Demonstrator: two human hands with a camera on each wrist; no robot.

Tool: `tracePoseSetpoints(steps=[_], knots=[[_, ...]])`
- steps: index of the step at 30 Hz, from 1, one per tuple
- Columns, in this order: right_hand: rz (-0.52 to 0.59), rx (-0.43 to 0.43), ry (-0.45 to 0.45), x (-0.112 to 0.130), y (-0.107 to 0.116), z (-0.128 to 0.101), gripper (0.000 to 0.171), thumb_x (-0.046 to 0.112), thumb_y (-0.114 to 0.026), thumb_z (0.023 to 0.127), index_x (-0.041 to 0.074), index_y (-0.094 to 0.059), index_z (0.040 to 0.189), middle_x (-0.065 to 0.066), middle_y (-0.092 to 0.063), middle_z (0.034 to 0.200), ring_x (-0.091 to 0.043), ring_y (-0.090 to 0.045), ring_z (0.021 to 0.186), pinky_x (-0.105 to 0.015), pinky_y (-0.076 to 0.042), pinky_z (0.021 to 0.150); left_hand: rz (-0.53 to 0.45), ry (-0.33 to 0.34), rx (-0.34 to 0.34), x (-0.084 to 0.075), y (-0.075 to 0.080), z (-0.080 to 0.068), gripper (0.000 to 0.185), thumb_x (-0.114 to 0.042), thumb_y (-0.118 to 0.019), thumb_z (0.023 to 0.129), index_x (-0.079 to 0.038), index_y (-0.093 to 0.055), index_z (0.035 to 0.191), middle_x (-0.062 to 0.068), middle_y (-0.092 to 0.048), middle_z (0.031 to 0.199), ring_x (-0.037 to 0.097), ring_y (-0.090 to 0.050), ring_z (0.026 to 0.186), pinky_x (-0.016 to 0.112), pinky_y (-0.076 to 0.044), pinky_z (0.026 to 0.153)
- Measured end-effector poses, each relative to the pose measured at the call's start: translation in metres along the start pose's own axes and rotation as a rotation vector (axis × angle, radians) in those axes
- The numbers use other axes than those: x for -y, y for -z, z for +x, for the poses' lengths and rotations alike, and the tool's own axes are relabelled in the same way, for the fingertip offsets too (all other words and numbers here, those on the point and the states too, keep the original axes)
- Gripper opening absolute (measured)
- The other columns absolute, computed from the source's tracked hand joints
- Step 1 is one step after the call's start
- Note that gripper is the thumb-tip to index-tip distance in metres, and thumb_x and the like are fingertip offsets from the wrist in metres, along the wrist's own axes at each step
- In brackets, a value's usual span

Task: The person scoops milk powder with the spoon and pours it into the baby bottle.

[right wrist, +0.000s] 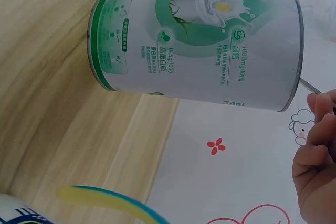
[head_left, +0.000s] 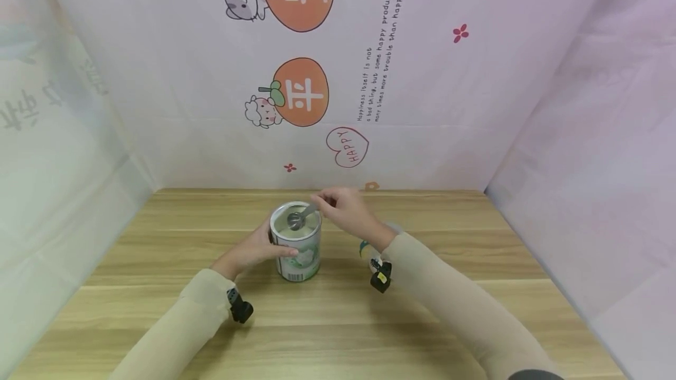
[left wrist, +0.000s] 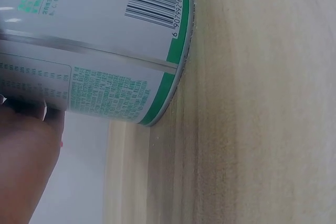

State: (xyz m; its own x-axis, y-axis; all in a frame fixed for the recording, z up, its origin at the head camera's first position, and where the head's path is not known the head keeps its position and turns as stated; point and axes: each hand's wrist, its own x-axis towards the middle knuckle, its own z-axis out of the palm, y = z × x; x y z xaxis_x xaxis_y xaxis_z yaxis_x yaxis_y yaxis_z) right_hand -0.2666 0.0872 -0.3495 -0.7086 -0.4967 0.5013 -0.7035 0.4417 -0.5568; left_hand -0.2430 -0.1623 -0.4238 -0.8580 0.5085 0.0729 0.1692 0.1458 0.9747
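A white and green milk powder can point(head_left: 298, 257) stands upright on the table, its top off and a pale surface showing inside. My left hand point(head_left: 259, 245) grips it from the left side, thumb across the front; the other fingers are mostly hidden behind it. In the left wrist view, the can's barcode side point(left wrist: 105, 40) fills the upper left. My right hand point(head_left: 343, 210) pinches the handle of a metal spoon point(head_left: 297, 220) at the can's far right rim. The spoon's bowl is within the mouth of the can; whether it touches the contents I cannot tell.
Under my right forearm, partly hidden, is a white object with a curved yellow and teal part point(head_left: 364, 248); the right wrist view shows this curved part point(right wrist: 110, 200) closer. Printed cloth point(head_left: 422, 104) walls the wooden table point(head_left: 327, 339) at the back and both sides.
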Motion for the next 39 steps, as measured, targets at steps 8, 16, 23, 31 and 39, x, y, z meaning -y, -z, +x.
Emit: tracePoseSetpoints(steps=[8, 16, 23, 31, 39], knots=[[-0.136, 0.098, 0.038, 0.007, -0.002, 0.010, 0.022, 0.024, -0.063, 0.101, 0.010, -0.074, 0.087, 0.007, -0.056, 0.064, -0.007, -0.046, 0.054, -0.021, -0.043, 0.049, -0.020, 0.010, 0.001, 0.003, -0.001, 0.001, 0.099, -0.019, -0.085, 0.081, -0.027, -0.020, 0.156, 0.010, -0.043, 0.147, 0.032, -0.040, 0.136, 0.060, -0.028, 0.112], [-0.267, 0.224, 0.091, 0.017, -0.007, 0.021, 0.022, 0.024, -0.062, 0.102, 0.010, -0.073, 0.088, 0.008, -0.062, 0.070, -0.005, -0.052, 0.057, -0.018, -0.047, 0.052, -0.037, 0.000, 0.015, 0.003, 0.000, 0.000, 0.099, -0.018, -0.084, 0.083, -0.030, -0.019, 0.157, 0.009, -0.042, 0.149, 0.031, -0.041, 0.136, 0.057, -0.030, 0.111], [-0.364, 0.253, 0.172, 0.019, -0.012, 0.025, 0.027, 0.022, -0.062, 0.101, 0.014, -0.063, 0.076, 0.008, -0.057, 0.065, -0.005, -0.050, 0.056, -0.017, -0.045, 0.053, -0.031, -0.002, 0.027, 0.002, -0.001, 0.000, 0.098, -0.019, -0.082, 0.085, -0.031, -0.017, 0.157, 0.010, -0.043, 0.148, 0.030, -0.043, 0.135, 0.055, -0.032, 0.111], [-0.476, 0.329, 0.162, 0.020, -0.017, 0.026, 0.025, 0.026, -0.060, 0.102, 0.014, -0.062, 0.080, 0.008, -0.057, 0.069, -0.005, -0.051, 0.059, -0.016, -0.045, 0.054, -0.033, 0.009, 0.027, 0.003, -0.001, -0.001, 0.097, -0.020, -0.082, 0.085, -0.035, -0.018, 0.156, 0.007, -0.044, 0.148, 0.027, -0.044, 0.134, 0.054, -0.033, 0.111], [-0.459, 0.332, 0.243, 0.020, -0.020, 0.026, 0.021, 0.023, -0.064, 0.100, 0.012, -0.066, 0.082, 0.007, -0.062, 0.071, -0.004, -0.053, 0.061, -0.015, -0.046, 0.057, -0.042, -0.007, 0.041, 0.004, 0.000, 0.000, 0.095, -0.019, -0.080, 0.087, -0.032, -0.017, 0.156, 0.011, -0.045, 0.148, 0.029, -0.046, 0.133, 0.055, -0.034, 0.110]])
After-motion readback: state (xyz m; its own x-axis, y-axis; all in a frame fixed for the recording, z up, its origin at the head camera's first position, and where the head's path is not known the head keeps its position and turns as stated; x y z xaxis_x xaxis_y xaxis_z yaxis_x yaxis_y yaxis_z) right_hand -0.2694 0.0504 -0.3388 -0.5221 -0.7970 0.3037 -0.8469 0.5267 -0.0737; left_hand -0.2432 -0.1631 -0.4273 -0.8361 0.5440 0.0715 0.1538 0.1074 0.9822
